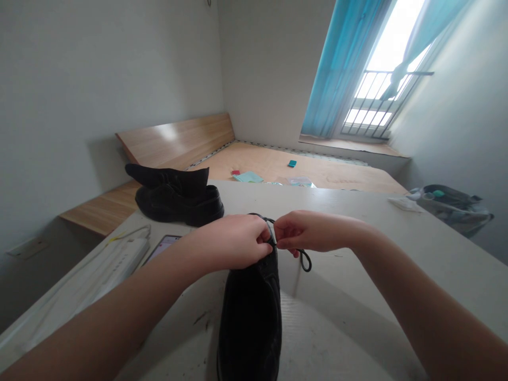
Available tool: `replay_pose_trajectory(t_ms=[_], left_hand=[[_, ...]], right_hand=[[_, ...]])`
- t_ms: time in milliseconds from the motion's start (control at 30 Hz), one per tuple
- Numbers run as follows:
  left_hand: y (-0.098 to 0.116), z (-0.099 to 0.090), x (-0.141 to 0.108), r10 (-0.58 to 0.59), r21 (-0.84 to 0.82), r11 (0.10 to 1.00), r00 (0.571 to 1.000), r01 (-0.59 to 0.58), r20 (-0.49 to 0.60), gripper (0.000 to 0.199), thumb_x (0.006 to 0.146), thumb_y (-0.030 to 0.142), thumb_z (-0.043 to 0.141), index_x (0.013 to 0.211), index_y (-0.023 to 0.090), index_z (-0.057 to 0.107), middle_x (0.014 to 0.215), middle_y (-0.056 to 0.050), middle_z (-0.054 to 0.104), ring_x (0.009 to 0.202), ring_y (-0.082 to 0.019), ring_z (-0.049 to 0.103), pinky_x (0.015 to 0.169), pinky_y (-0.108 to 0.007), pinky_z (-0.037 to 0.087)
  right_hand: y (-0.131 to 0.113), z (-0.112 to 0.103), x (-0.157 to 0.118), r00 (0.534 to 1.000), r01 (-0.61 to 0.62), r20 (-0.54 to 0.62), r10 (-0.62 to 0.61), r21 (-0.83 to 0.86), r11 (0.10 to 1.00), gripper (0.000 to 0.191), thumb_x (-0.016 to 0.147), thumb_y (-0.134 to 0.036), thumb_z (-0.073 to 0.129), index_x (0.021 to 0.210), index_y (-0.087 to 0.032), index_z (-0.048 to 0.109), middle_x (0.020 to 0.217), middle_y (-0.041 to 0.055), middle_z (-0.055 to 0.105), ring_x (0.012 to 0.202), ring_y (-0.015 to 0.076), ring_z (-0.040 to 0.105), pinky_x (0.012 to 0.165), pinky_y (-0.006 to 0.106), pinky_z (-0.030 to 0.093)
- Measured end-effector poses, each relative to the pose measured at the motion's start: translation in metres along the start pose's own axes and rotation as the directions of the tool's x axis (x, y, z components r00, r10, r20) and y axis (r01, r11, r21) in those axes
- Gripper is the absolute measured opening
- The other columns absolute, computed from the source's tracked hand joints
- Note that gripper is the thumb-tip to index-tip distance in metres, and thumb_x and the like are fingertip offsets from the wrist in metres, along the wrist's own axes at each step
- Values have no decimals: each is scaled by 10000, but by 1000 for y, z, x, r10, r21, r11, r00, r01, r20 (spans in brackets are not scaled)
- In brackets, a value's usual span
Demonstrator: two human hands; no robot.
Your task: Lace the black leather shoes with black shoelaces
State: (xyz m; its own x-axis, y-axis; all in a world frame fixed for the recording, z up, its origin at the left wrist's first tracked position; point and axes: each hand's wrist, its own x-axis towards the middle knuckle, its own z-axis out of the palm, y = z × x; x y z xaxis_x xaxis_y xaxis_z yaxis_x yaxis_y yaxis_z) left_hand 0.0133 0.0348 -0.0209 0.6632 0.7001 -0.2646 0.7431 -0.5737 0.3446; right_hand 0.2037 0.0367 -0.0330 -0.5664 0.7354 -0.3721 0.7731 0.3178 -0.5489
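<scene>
A black lace-up shoe (250,323) stands on the white table (341,328) in front of me, its heel toward me. Across its front part lies my left hand (242,241), fingers curled at the lacing; whatever they pinch is hidden. Just right of the shoe, my right hand (299,231) is closed on a dark shoelace (305,262), whose loop hangs below the fingers. The two hands almost meet over the lace holes. Most of the shoe's toe is covered by my left hand.
Another black shoe (178,203) stands at the table's back left, with a black flap-like piece (166,176) on top. A phone (162,247) and a white box-like item (119,264) lie on the left. Behind the table is a bed (333,172); a grey bag (456,211) sits at right.
</scene>
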Motion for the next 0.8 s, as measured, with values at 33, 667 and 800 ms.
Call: replay_pose_trajectory(t_ms=[33,667,800], left_hand=[[0,1,0,3,-6,1000,1000,-3,-2,247,830,342,480,779,206,680,651,-7,656,566,-151,550,481,-267,319],[1,8,9,12,76,997,982,3,-190,179,740,254,536,745,220,712,698,-38,678,648,-187,580,540,-288,310],[2,11,12,39,102,995,975,-16,-221,215,761,280,507,687,213,697,687,-56,675,663,-201,588,538,-296,290]], right_hand=[[1,0,1,1000,-1,2,1,-2,1000,87,843,-236,541,783,-183,575,685,0,661,613,131,563,532,230,372],[12,2,8,1000,26,11,-28,112,993,129,814,-269,614,727,-181,577,699,-9,647,654,131,556,599,245,390],[14,1,8,999,38,26,-41,126,991,118,820,-261,604,736,-182,578,713,-12,644,660,126,546,615,245,397]])
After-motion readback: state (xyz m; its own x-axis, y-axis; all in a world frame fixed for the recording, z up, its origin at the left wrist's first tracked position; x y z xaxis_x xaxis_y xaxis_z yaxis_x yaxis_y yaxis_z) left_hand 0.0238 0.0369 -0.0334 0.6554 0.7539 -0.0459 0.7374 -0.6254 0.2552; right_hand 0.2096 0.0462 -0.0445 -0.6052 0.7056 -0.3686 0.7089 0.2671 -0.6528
